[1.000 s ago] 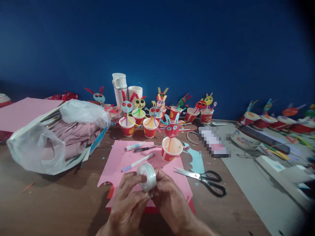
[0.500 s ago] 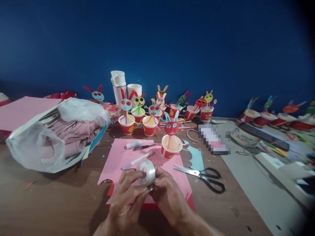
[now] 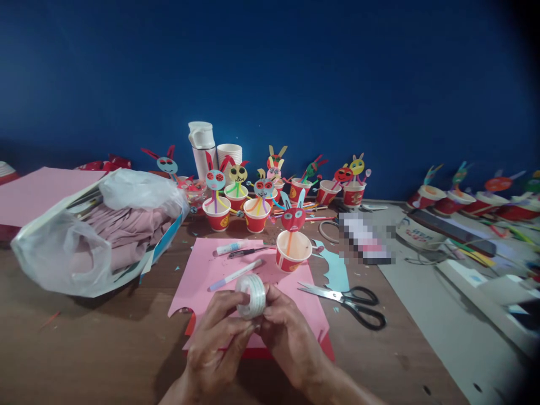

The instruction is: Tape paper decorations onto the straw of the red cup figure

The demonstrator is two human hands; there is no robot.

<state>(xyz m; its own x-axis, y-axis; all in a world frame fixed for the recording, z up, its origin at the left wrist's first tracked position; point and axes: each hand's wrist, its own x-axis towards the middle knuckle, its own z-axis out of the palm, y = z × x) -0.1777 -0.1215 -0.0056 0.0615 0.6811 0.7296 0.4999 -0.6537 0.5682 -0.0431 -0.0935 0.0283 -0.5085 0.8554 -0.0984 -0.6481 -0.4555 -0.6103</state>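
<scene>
A roll of clear tape (image 3: pixel 254 293) is held up between both hands over the pink paper (image 3: pixel 198 264). My left hand (image 3: pixel 217 337) grips it from the left, one finger at its core. From the right, my right hand (image 3: pixel 287 332) pinches its lower edge; the fingertips are partly hidden. Just beyond the roll lie a light marker (image 3: pixel 236 274), a black pen (image 3: pixel 248 253) and a glue tube (image 3: pixel 231 247). A red paper cup (image 3: pixel 291 261) with a red rabbit-eared face stands on the paper. Black-handled scissors (image 3: pixel 346 299) rest to the right, blades parted.
At the left sits a box with a plastic bag (image 3: pixel 63 264) and mauve cloth. Several decorated cups (image 3: pixel 257 216) stand along the back, near a white flask (image 3: pixel 202 140) and stacked cups (image 3: pixel 230 154). Light-blue paper (image 3: pixel 337 270) and a pixelated phone-like object (image 3: pixel 367 239) lie at right.
Almost nothing differs. Both hands keep hold of the tape roll, which has turned very slightly; the camera view has shifted a little.
</scene>
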